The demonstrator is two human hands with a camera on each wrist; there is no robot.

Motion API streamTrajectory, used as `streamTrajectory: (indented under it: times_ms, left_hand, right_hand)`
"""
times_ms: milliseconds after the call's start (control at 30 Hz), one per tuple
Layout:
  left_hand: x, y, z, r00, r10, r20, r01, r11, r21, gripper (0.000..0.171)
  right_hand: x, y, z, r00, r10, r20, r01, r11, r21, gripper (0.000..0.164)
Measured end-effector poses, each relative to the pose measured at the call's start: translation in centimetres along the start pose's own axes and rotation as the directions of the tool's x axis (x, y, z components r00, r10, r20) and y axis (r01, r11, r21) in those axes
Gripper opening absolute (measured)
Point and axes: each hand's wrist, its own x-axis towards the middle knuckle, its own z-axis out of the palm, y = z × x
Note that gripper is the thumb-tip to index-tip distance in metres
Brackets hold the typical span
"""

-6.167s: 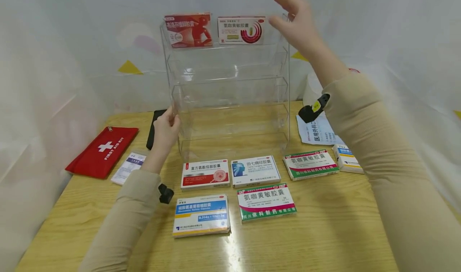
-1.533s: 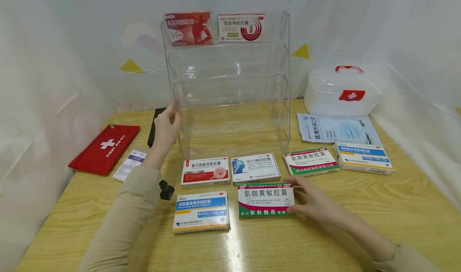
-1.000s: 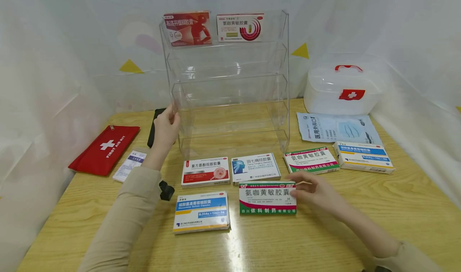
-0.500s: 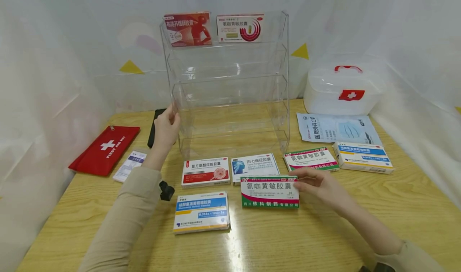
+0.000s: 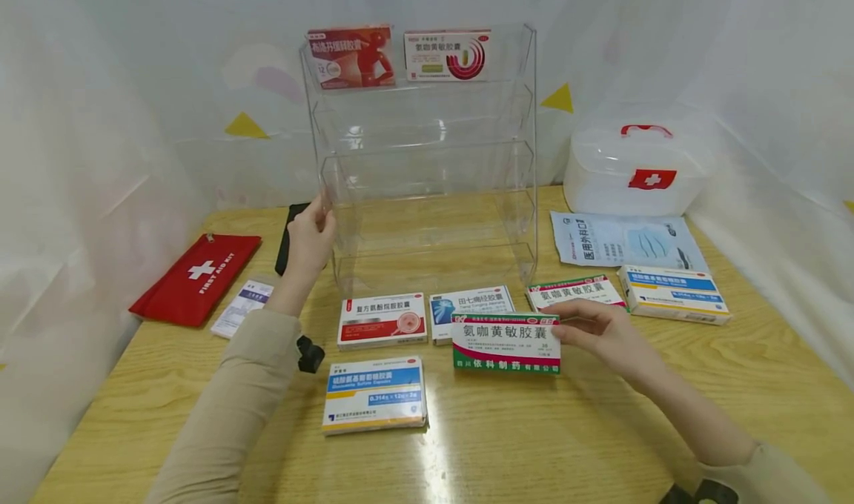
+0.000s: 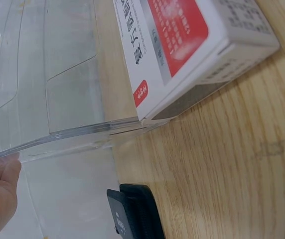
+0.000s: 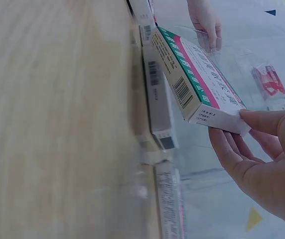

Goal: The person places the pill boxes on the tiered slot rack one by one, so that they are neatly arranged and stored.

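My right hand [image 5: 600,339] pinches a green, white and magenta medicine box [image 5: 505,348] by its right end. In the right wrist view the thumb [image 7: 264,121] lies on one face of that box [image 7: 202,74], with fingers behind it. My left hand [image 5: 308,246] grips the left side edge of a clear acrylic display rack [image 5: 427,170]; the left wrist view shows the fingers at the panel edge. On the rack's top tier stand a red medicine box [image 5: 351,58] and a white one with a pink spiral [image 5: 447,55].
In front of the rack lie a red-white box [image 5: 382,322], a blue-white box [image 5: 467,307], a blue-yellow box [image 5: 375,396] and another green one [image 5: 577,292]. A red first aid pouch [image 5: 196,280] lies left; a mask packet [image 5: 627,239] and white medical case [image 5: 637,167] sit right.
The right hand has come down from the rack's top, taken hold of the green medicine box and raised it off the table, shifting slightly right. The left hand stays on the rack's edge.
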Motion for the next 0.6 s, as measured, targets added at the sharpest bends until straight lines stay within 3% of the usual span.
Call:
streamTrajectory:
  times_ms: [400, 600]
  left_hand:
    - [0.0, -0.2, -0.2, 1.0, -0.01, -0.001, 0.01, 1.0, 0.003, 0.044]
    - [0.0, 0.1, -0.2, 1.0, -0.008, 0.017, 0.008, 1.0, -0.008, 0.044]
  right_hand:
    - [0.8, -3.8, -3.8, 0.993, -0.041, -0.115, 0.018, 0.981, -0.192, 0.033]
    - [1.3, -5.1, -5.5, 0.984, -0.073, -0.164, 0.048, 0.987, -0.156, 0.032]
